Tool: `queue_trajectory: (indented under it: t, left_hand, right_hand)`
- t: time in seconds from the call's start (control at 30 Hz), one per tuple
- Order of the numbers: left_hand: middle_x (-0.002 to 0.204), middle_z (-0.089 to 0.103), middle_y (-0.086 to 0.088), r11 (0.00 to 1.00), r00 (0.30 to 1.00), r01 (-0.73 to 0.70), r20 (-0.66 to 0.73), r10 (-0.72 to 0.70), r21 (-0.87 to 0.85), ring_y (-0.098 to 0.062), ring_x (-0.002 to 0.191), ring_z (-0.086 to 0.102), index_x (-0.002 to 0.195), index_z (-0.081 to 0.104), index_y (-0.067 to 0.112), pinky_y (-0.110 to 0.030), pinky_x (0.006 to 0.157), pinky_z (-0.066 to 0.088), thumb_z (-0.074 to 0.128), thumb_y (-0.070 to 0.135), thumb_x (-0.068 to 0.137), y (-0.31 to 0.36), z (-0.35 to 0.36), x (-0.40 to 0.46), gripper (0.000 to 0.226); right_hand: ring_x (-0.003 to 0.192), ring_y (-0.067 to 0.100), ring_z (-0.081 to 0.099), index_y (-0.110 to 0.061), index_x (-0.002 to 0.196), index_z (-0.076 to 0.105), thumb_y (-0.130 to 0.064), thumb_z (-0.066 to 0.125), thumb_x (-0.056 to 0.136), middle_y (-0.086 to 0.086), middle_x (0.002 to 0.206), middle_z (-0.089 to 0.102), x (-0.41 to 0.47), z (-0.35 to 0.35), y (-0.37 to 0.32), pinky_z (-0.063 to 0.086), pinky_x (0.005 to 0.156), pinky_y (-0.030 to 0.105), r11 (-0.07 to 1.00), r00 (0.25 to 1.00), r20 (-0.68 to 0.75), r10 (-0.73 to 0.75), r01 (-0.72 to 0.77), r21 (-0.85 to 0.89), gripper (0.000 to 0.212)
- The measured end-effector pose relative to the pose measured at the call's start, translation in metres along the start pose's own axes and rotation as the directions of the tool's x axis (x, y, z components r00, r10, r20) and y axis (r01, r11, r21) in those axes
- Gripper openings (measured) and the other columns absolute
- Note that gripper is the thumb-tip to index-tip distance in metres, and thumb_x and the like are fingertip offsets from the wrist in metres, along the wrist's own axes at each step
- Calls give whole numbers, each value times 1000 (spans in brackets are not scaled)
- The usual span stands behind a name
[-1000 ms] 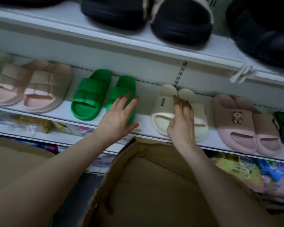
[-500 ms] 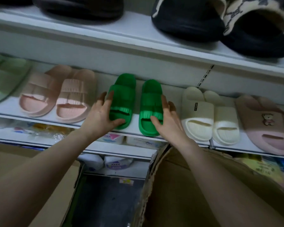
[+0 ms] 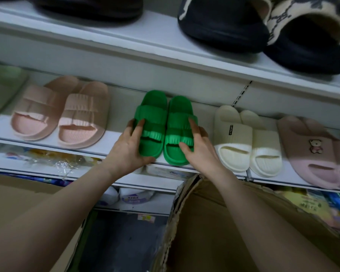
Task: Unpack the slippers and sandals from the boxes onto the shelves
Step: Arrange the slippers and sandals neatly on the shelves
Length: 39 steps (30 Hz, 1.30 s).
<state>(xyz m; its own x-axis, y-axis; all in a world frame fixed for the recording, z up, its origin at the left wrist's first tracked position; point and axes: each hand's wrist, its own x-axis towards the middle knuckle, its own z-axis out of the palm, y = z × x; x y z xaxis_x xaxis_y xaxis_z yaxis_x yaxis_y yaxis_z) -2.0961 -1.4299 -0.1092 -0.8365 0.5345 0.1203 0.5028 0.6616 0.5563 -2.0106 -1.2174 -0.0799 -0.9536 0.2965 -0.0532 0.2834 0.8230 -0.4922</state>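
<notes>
In the middle of the frame a pair of green slippers (image 3: 166,127) stands on the white shelf (image 3: 114,148), the two side by side and touching, toes toward the front edge. The left hand (image 3: 131,149) grasps the left slipper of the pair: its fingers lie along the outer side and the thumb curls under the toe. The right hand (image 3: 197,146) grasps the other slipper in the same way, fingers along its outer side and thumb on the front strap.

To the left of them on the same shelf is a pink pair (image 3: 61,118), well apart. Just to the right is a cream pair (image 3: 247,140), and at the right edge a pink pair with a bear (image 3: 314,152). On the upper shelf (image 3: 165,36), at the top right of the frame, stand dark slippers (image 3: 224,22). At the bottom right, below the right arm, is an open cardboard box (image 3: 214,232).
</notes>
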Motion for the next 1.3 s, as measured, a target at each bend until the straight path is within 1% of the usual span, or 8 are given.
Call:
queue_trajectory:
  t: [0.23, 0.47, 0.67, 0.83, 0.97, 1.1, 1.17, 1.3]
  left_hand:
    - [154, 21, -20, 1000, 1000, -7, -25, 7, 10, -37, 134, 38, 152, 20, 13, -39, 105, 38, 84, 44, 63, 8, 6, -2, 114]
    - [156, 16, -23, 997, 998, -5, 57, 1, 78, -37, 140, 30, 153, 11, 13, -38, 111, 31, 83, 46, 66, 11, -2, -4, 118]
    - [151, 31, -23, 972, 993, -101, -32, 110, 213, -42, 137, 33, 149, 30, 6, -49, 112, 32, 76, 45, 76, -9, -38, -19, 94]
    - [151, 34, -18, 966, 980, -60, -170, 105, 251, -39, 140, 30, 146, 36, 8, -52, 108, 35, 59, 52, 82, -60, -92, -20, 80]
    - [146, 40, -22, 971, 980, 1, -194, 46, 237, -41, 135, 35, 143, 39, 5, -48, 109, 28, 49, 59, 78, -119, -131, -22, 85]
    - [148, 35, -26, 974, 983, 88, -175, -52, 208, -42, 138, 29, 147, 32, 4, -52, 111, 30, 43, 68, 72, -175, -161, -23, 99]
    - [151, 28, -27, 979, 983, 145, -135, -125, 147, -43, 139, 29, 150, 24, 6, -48, 112, 30, 52, 64, 69, -192, -174, -21, 104]
    - [157, 17, -22, 982, 985, 171, -22, -170, 85, -35, 143, 25, 154, 9, 10, -39, 106, 34, 82, 34, 71, -223, -185, -6, 112]
  right_hand:
    - [110, 30, 58, -38, 155, -4, -32, 49, 100, 9, 151, 27, 0, -3, 5, 48, 95, 35, 1000, 1000, 19, -10, 10, -12, 77]
    - [119, 37, 54, -36, 155, -5, -33, 46, 101, 12, 153, 26, 1, -2, 5, 46, 101, 40, 999, 1000, 25, 9, -8, -51, 75]
    - [129, 43, 43, -25, 156, 16, -22, 48, 98, 18, 155, 23, -5, -4, -27, 38, 109, 41, 989, 983, -168, -72, 49, -137, 67]
    - [136, 42, 37, -24, 156, 21, -20, 50, 97, 20, 157, 25, 4, 16, -84, 35, 111, 44, 983, 963, -212, -164, 140, -123, 66]
    - [135, 43, 38, -22, 156, 24, -21, 55, 95, 27, 150, 35, 13, 55, -137, 36, 109, 44, 981, 962, -195, -193, 182, -70, 69]
    - [141, 39, 33, -27, 157, 18, -23, 57, 91, 21, 158, 24, 28, 93, -184, 33, 114, 41, 982, 973, -138, -188, 189, -5, 77]
    - [138, 41, 37, -29, 157, 12, -27, 56, 89, 20, 160, 20, 36, 107, -201, 36, 112, 41, 986, 982, -90, -165, 165, -10, 81]
    - [121, 42, 54, -30, 157, 8, -27, 61, 83, 16, 162, 8, 52, 119, -228, 45, 101, 35, 998, 999, 27, -43, 45, -52, 91]
